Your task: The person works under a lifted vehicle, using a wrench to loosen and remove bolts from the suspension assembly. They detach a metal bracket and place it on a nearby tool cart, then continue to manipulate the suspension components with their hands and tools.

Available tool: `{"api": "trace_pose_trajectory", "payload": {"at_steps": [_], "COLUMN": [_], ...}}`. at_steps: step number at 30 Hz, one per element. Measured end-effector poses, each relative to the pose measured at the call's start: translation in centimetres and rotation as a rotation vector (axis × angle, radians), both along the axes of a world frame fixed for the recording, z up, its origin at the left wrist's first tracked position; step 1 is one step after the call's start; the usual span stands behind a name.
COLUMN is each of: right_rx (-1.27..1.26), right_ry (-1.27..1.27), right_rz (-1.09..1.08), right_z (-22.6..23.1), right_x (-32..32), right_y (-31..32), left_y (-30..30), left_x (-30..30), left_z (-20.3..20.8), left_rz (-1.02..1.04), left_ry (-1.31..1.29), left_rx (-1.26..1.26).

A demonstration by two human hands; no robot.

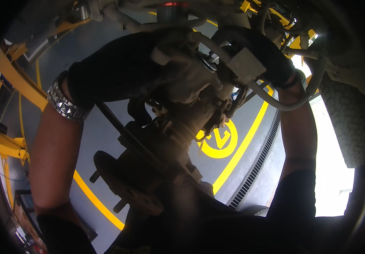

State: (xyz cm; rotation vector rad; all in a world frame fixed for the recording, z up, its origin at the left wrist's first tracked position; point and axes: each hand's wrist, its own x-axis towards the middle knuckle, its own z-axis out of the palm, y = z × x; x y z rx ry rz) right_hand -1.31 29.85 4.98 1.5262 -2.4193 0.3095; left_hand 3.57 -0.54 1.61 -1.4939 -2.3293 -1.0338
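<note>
My left hand [119,67], in a black glove with a metal stud bracelet [67,101] at the wrist, reaches against a dirty metal housing [186,80]. Its fingers blend into the dark parts there. On the other side of that housing my right hand [271,55], also black-gloved, reaches up behind a curved grey hose [275,103]. A flat, pale block [246,65] hides part of this hand, and its fingers do not show clearly. Between the hands, a shiny round metal piece [207,62] sits at the housing. Whether either hand holds anything is hidden.
Below the housing hangs a wheel hub [127,182] with protruding studs. A knobbly tyre [345,122] stands at the right. Yellow lift arms [17,80] extend at the left. The grey floor [110,148] carries yellow lines and a drain grate [256,163].
</note>
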Motion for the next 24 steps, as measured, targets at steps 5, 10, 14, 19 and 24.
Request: {"api": "trace_pose_trajectory", "payload": {"at_steps": [5, 10, 14, 19, 24], "right_rx": [0.081, 0.015, -0.050, -0.027, -0.105], "right_ry": [0.306, 0.355, -0.056, -0.212, -0.236], "right_rz": [0.052, -0.060, -0.082, -0.091, 0.041], "right_z": [-0.1, -1.8, -0.9, 0.5, -0.2], "right_x": [-0.4, 0.1, 0.4, 1.5, -0.1], "right_y": [-0.3, -1.8, -0.8, -1.0, 0.2], "left_y": [-0.2, -0.5, -0.2, 0.0, 0.0], "left_x": [0.3, 0.3, -0.5, -0.2, -0.8], "left_z": [0.2, 0.6, -0.7, -1.3, -1.3], "left_rz": [-0.012, 0.001, -0.138, -0.198, -0.103], "left_ry": [-0.178, -0.114, -0.279, -0.405, -0.136], "left_rx": [0.024, -0.055, 0.087, 0.255, 0.088]}}
